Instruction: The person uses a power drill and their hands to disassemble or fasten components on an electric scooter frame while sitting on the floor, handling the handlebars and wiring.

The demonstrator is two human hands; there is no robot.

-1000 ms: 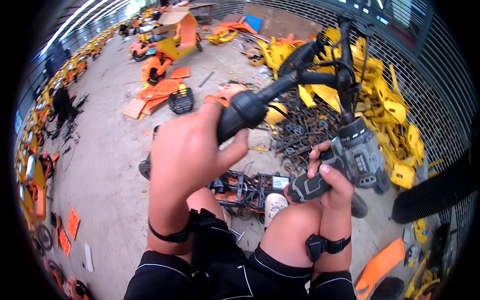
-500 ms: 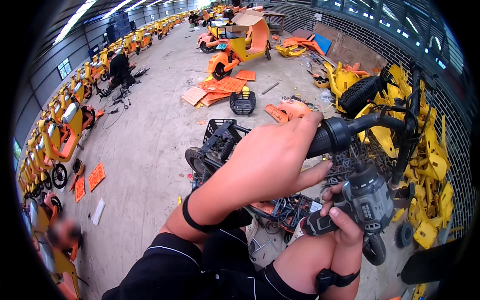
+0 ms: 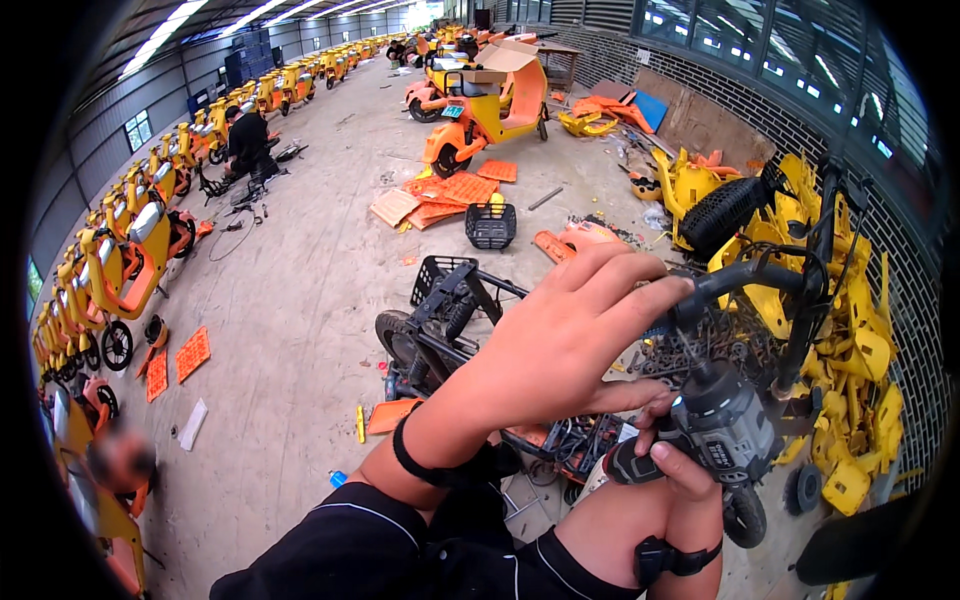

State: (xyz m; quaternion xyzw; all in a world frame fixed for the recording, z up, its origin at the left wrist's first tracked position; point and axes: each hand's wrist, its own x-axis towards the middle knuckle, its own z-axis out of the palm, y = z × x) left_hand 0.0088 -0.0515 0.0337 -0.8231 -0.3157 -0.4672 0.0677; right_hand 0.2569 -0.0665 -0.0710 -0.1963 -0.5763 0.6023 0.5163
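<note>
A black handlebar (image 3: 745, 278) of a stripped scooter reaches in from the right. My left hand (image 3: 575, 335) bends its fingers over the end of this bar and covers the grip, with the thumb below. My right hand (image 3: 685, 470) is wrapped around the handle of a grey and black cordless impact driver (image 3: 735, 425). The driver's bit points up toward the underside of the handlebar; whether it touches a screw cannot be made out. Beneath my arms lies a stripped black scooter frame (image 3: 465, 345) with its wheel, rack and exposed wiring.
Yellow body panels (image 3: 850, 400) are heaped along the right wall. Ahead lie orange panels (image 3: 465, 188) and a black basket (image 3: 490, 226), with a yellow and orange scooter (image 3: 500, 110) behind. Rows of scooters (image 3: 130, 260) line the left. A person (image 3: 248, 140) crouches there.
My left hand has slid along the handlebar, and its fingers now reach past the grip. The view has shifted slightly; the driver stays in my right hand, bit up near the bar.
</note>
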